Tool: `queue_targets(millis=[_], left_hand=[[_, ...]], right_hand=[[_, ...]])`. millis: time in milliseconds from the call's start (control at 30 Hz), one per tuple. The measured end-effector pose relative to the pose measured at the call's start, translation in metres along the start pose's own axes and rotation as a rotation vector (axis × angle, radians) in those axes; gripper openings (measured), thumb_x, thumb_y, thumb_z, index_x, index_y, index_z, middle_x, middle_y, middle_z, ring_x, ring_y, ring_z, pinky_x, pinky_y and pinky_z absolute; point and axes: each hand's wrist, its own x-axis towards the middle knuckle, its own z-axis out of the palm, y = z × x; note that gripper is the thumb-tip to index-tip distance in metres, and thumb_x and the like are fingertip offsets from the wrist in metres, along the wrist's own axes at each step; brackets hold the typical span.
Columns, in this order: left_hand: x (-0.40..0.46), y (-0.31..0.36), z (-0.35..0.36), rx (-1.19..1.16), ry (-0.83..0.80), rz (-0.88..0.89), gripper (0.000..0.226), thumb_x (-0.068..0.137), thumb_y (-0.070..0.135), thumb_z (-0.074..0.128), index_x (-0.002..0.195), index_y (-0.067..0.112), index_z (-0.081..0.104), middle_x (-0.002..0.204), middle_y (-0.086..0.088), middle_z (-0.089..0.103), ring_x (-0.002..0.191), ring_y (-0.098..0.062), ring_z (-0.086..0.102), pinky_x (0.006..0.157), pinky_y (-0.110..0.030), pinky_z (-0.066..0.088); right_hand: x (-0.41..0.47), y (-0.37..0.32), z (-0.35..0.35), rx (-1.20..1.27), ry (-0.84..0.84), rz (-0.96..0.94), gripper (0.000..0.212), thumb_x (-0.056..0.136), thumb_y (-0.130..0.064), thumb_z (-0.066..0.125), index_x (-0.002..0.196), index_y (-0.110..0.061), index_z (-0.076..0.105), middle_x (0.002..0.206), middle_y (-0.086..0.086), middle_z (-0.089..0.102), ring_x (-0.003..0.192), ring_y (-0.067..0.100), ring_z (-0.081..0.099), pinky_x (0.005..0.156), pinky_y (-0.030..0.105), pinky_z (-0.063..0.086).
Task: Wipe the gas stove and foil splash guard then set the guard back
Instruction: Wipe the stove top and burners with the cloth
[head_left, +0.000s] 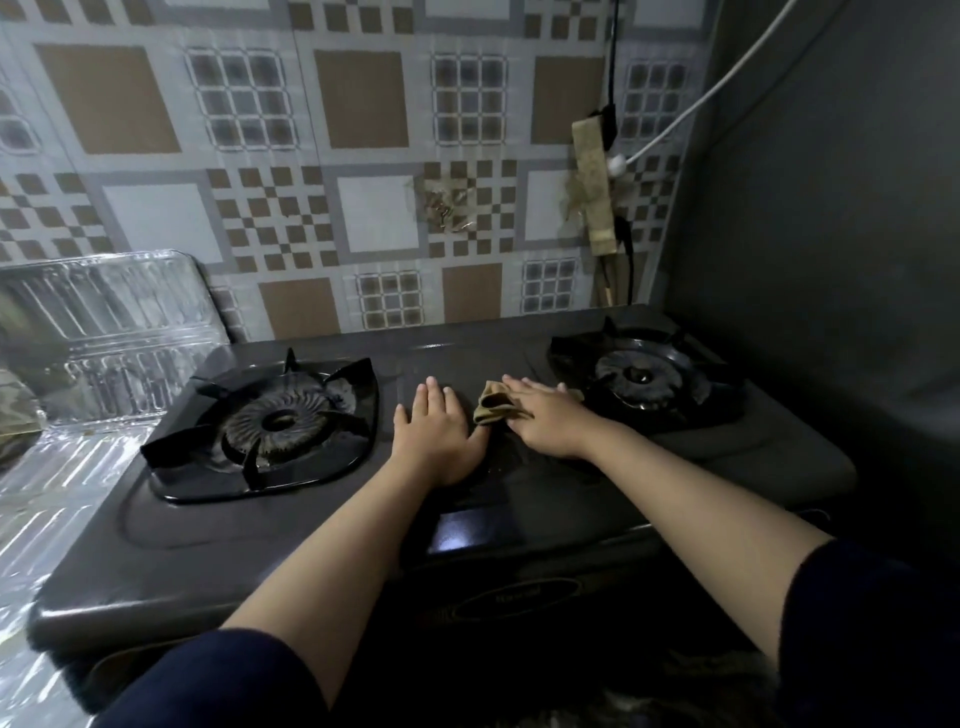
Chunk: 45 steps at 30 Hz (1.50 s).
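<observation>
A dark two-burner gas stove (171, 525) fills the middle of the head view. My left hand (434, 431) lies flat, fingers straight, on the stove top between the burners. Just to its right, my right hand (545, 415) presses a crumpled tan cloth (493, 408) onto the same strip, fingers stretched over it. The left burner grate (270, 421) and right burner grate (644, 376) sit on either side of the hands. The foil splash guard (104, 322) leans against the tiled wall at the far left, beside the stove.
Shiny foil lining (57, 499) covers the counter left of the stove. On the tiled wall hangs a taped power strip (592, 176) with a white cable and a black cable. A dark grey side wall (831, 260) stands close along the right.
</observation>
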Motion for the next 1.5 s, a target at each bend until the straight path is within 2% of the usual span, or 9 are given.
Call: queue_targets(millis=[400, 700, 800, 900, 1167, 1267, 1333, 1433, 1500], left_hand=[[0.001, -0.001, -0.003, -0.012, -0.048, 0.019, 0.071, 0.1, 0.047, 0.023, 0.152, 0.004, 0.003, 0.16, -0.016, -0.01, 0.148, -0.027, -0.008, 0.117, -0.05, 0.001], [0.002, 0.0, -0.002, -0.003, -0.045, -0.003, 0.071, 0.099, 0.049, 0.024, 0.152, 0.005, 0.002, 0.16, -0.014, -0.01, 0.148, -0.026, -0.008, 0.118, -0.05, 0.001], [0.002, 0.001, -0.001, 0.004, -0.034, -0.017, 0.071, 0.099, 0.049, 0.024, 0.152, 0.006, 0.004, 0.16, -0.014, -0.009, 0.148, -0.025, -0.007, 0.118, -0.049, 0.002], [0.001, 0.002, 0.0, 0.003, -0.017, -0.026, 0.071, 0.099, 0.049, 0.025, 0.152, 0.006, 0.005, 0.16, -0.013, -0.007, 0.148, -0.024, -0.006, 0.118, -0.049, 0.003], [0.0, 0.002, -0.001, 0.009, -0.011, -0.036, 0.072, 0.099, 0.05, 0.026, 0.152, 0.006, 0.005, 0.16, -0.013, -0.006, 0.148, -0.024, -0.005, 0.118, -0.048, 0.003], [0.0, 0.002, -0.001, 0.011, -0.01, -0.036, 0.072, 0.098, 0.05, 0.026, 0.152, 0.006, 0.005, 0.16, -0.013, -0.006, 0.148, -0.024, -0.005, 0.118, -0.048, 0.003], [0.0, 0.002, 0.0, 0.009, -0.007, -0.033, 0.072, 0.098, 0.05, 0.026, 0.152, 0.006, 0.006, 0.16, -0.013, -0.006, 0.148, -0.024, -0.005, 0.118, -0.048, 0.003], [0.0, 0.001, 0.0, -0.001, -0.006, -0.025, 0.073, 0.098, 0.051, 0.026, 0.152, 0.006, 0.006, 0.16, -0.014, -0.006, 0.148, -0.025, -0.005, 0.118, -0.049, 0.004], [-0.001, 0.002, -0.001, -0.004, -0.011, -0.022, 0.073, 0.098, 0.051, 0.025, 0.152, 0.006, 0.006, 0.16, -0.014, -0.006, 0.148, -0.025, -0.005, 0.118, -0.049, 0.003]], right_hand=[[-0.047, -0.006, 0.01, 0.019, 0.032, 0.054, 0.057, 0.097, -0.028, 0.04, 0.15, -0.03, 0.017, 0.16, -0.01, 0.007, 0.148, 0.013, 0.004, 0.118, 0.042, -0.003], [-0.083, 0.006, 0.013, 0.037, 0.015, -0.065, 0.056, 0.097, -0.024, 0.041, 0.149, -0.03, 0.02, 0.159, -0.011, 0.01, 0.148, 0.011, 0.005, 0.118, 0.041, -0.002], [-0.095, 0.015, 0.013, 0.052, 0.021, -0.119, 0.058, 0.095, -0.016, 0.042, 0.148, -0.03, 0.023, 0.158, -0.013, 0.013, 0.147, 0.008, 0.006, 0.117, 0.038, -0.003], [-0.103, 0.022, 0.01, 0.046, 0.011, -0.171, 0.072, 0.084, -0.003, 0.043, 0.148, -0.03, 0.024, 0.158, -0.013, 0.015, 0.147, 0.006, 0.007, 0.117, 0.036, -0.003], [-0.118, 0.034, 0.003, -0.003, -0.011, -0.243, 0.082, 0.072, 0.004, 0.046, 0.147, -0.027, 0.03, 0.157, -0.011, 0.019, 0.145, 0.005, 0.012, 0.119, 0.034, 0.003], [-0.119, 0.035, -0.001, -0.042, -0.016, -0.224, 0.082, 0.071, 0.004, 0.047, 0.145, -0.03, 0.035, 0.155, -0.013, 0.025, 0.144, 0.003, 0.019, 0.12, 0.035, 0.012], [-0.123, 0.036, -0.007, -0.082, -0.017, -0.183, 0.081, 0.072, 0.001, 0.048, 0.144, -0.033, 0.035, 0.152, -0.011, 0.033, 0.14, 0.004, 0.029, 0.117, 0.033, 0.025], [-0.131, 0.029, -0.017, -0.184, -0.003, -0.145, 0.073, 0.074, -0.004, 0.051, 0.141, -0.032, 0.041, 0.138, -0.003, 0.055, 0.124, 0.018, 0.053, 0.091, 0.027, 0.046], [-0.128, 0.023, -0.024, -0.22, -0.018, -0.147, 0.058, 0.075, -0.005, 0.051, 0.128, -0.027, 0.055, 0.111, 0.004, 0.07, 0.103, 0.027, 0.062, 0.079, 0.032, 0.051]])
